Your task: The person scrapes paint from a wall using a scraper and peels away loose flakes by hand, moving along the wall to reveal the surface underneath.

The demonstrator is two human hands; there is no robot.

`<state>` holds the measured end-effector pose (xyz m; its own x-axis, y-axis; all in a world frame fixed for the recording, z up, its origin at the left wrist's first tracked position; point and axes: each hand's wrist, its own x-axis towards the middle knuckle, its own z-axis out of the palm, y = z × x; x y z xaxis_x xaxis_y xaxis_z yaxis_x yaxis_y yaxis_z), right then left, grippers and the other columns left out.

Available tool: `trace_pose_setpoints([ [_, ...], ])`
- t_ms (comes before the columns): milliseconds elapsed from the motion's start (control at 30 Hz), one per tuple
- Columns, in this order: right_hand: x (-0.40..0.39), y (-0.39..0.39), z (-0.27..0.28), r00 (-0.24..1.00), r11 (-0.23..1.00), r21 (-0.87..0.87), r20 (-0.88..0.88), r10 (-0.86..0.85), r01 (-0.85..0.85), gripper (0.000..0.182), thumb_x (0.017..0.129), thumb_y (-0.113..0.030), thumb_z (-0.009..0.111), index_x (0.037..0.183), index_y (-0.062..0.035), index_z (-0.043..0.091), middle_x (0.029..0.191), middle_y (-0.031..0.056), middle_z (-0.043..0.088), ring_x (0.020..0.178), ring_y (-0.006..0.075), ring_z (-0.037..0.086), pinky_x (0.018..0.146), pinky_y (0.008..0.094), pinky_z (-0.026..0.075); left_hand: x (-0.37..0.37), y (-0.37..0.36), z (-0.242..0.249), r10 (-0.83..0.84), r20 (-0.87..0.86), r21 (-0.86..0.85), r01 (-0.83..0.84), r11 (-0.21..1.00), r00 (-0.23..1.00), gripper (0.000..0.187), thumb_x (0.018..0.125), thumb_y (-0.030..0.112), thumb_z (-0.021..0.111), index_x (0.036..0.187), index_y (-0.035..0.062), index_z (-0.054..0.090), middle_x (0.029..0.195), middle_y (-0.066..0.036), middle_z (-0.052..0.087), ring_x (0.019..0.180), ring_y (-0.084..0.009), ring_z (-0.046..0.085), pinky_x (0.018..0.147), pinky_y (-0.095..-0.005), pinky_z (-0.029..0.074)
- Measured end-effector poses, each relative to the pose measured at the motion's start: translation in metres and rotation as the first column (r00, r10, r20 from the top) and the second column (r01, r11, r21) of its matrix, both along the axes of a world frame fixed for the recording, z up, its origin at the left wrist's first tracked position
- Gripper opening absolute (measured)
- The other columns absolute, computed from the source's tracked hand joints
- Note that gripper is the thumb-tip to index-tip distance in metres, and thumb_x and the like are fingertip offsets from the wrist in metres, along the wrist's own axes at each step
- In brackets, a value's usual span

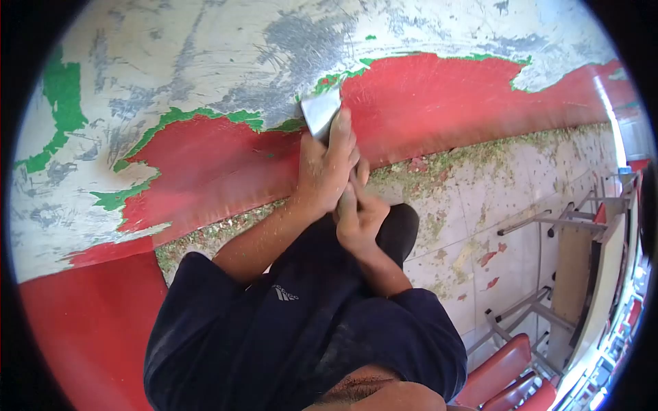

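Note:
Both my hands are wrapped around a scraper (320, 114) with a wide flat metal blade. My left hand (327, 168) is closed near the blade, and my right hand (360, 212) grips lower down, at the handle's end. Most of the handle is hidden by my fingers. The blade lies against the wall (205, 41), at the border between bared grey-white surface and red paint (439, 96). Ragged green paint (188, 115) shows along that border.
Paint flakes (439, 171) litter the tiled floor (507, 226) along the wall's foot. Overturned metal-legged furniture (582, 267) stands at the right, with red chair seats (504, 366) below it. Another red surface (96, 329) is at the lower left.

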<state>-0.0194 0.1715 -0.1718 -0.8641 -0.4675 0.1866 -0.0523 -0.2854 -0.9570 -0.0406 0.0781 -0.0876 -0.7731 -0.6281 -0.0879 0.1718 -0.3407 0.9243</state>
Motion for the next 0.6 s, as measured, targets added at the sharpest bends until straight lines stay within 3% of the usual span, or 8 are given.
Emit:
trace_pose_setpoints([
  [33, 0.003, 0.004, -0.003, 0.999, 0.999, 0.031, 0.017, 0.030, -0.031, 0.032, 0.091, 0.001, 0.049, 0.121, 0.0085, 0.056, 0.083, 0.0089, 0.066, 0.069, 0.0053, 0.055, 0.060, 0.0197, 0.043, 0.008, 0.000, -0.015, 0.016, 0.025, 0.012, -0.017, 1.000, 1.000, 0.041, 0.099, 0.030, 0.048, 0.064, 0.0096, 0.038, 0.053, 0.005, 0.033, 0.043, -0.0052, 0.030, 0.038, -0.0268, 0.038],
  [67, 0.003, 0.000, -0.003, 1.000, 0.999, -0.043, -0.004, 0.027, -0.027, 0.033, 0.091, 0.001, 0.049, 0.122, 0.0086, 0.056, 0.081, 0.0078, 0.065, 0.069, 0.0043, 0.054, 0.059, 0.0184, 0.042, 0.008, -0.001, -0.023, 0.031, 0.047, 0.024, -0.033, 0.999, 0.998, 0.041, 0.099, 0.030, 0.048, 0.064, 0.0094, 0.038, 0.053, 0.005, 0.033, 0.043, -0.0052, 0.030, 0.038, -0.0268, 0.038],
  [167, -0.015, 0.001, 0.026, 0.996, 0.999, 0.036, -0.083, 0.016, -0.013, 0.032, 0.091, 0.001, 0.048, 0.121, 0.0101, 0.056, 0.086, 0.0089, 0.066, 0.069, 0.0047, 0.054, 0.059, 0.0183, 0.042, -0.003, 0.002, 0.008, -0.011, -0.076, -0.006, 0.010, 1.000, 0.997, 0.040, 0.099, 0.030, 0.049, 0.065, 0.0101, 0.039, 0.054, 0.005, 0.033, 0.044, -0.0047, 0.030, 0.038, -0.0264, 0.038],
  [200, -0.016, 0.003, 0.024, 0.997, 0.996, 0.089, -0.077, 0.024, -0.017, 0.032, 0.091, 0.002, 0.048, 0.121, 0.0110, 0.056, 0.084, 0.0070, 0.064, 0.068, 0.0039, 0.052, 0.058, 0.0182, 0.041, -0.004, 0.005, 0.018, 0.002, -0.028, 0.025, -0.002, 1.000, 1.000, 0.040, 0.099, 0.030, 0.049, 0.065, 0.0112, 0.038, 0.054, 0.005, 0.032, 0.044, -0.0044, 0.029, 0.038, -0.0261, 0.038],
  [333, 0.004, -0.003, 0.024, 0.987, 0.995, -0.029, -0.127, -0.098, 0.095, 0.031, 0.090, 0.003, 0.050, 0.119, 0.0107, 0.057, 0.076, 0.0073, 0.063, 0.063, 0.0031, 0.051, 0.056, 0.0190, 0.041, 0.006, 0.003, -0.001, 0.004, 0.017, 0.107, -0.006, 0.994, 1.000, 0.040, 0.098, 0.031, 0.049, 0.065, 0.0116, 0.038, 0.055, 0.006, 0.032, 0.044, -0.0048, 0.028, 0.037, -0.0263, 0.037],
  [433, -0.011, 0.001, 0.035, 0.988, 0.992, 0.115, -0.151, -0.034, 0.051, 0.030, 0.090, 0.005, 0.050, 0.118, 0.0120, 0.057, 0.082, 0.0115, 0.066, 0.066, 0.0053, 0.055, 0.059, 0.0197, 0.043, -0.003, 0.001, 0.015, -0.071, -0.082, 0.021, 0.073, 0.997, 0.994, 0.040, 0.098, 0.031, 0.049, 0.065, 0.0119, 0.039, 0.055, 0.006, 0.030, 0.045, -0.0048, 0.029, 0.038, -0.0262, 0.038],
  [467, -0.011, -0.003, 0.021, 0.995, 0.998, -0.036, -0.079, -0.055, 0.052, 0.030, 0.089, 0.004, 0.051, 0.118, 0.0119, 0.057, 0.084, 0.0132, 0.066, 0.070, 0.0068, 0.056, 0.062, 0.0207, 0.045, -0.004, 0.004, 0.020, -0.049, -0.017, 0.079, 0.051, 0.996, 0.999, 0.041, 0.099, 0.032, 0.048, 0.065, 0.0118, 0.038, 0.055, 0.006, 0.030, 0.044, -0.0050, 0.029, 0.038, -0.0262, 0.038],
  [600, -0.002, -0.006, 0.016, 0.969, 0.994, -0.027, -0.221, -0.111, 0.107, 0.030, 0.089, 0.004, 0.052, 0.118, 0.0104, 0.058, 0.083, 0.0141, 0.067, 0.071, 0.0079, 0.058, 0.063, 0.0220, 0.047, 0.009, -0.001, 0.006, -0.070, 0.018, 0.096, 0.068, 0.993, 0.997, 0.042, 0.097, 0.039, 0.050, 0.066, 0.0141, 0.036, 0.053, 0.004, 0.030, 0.041, -0.0078, 0.035, 0.039, -0.0258, 0.040],
])
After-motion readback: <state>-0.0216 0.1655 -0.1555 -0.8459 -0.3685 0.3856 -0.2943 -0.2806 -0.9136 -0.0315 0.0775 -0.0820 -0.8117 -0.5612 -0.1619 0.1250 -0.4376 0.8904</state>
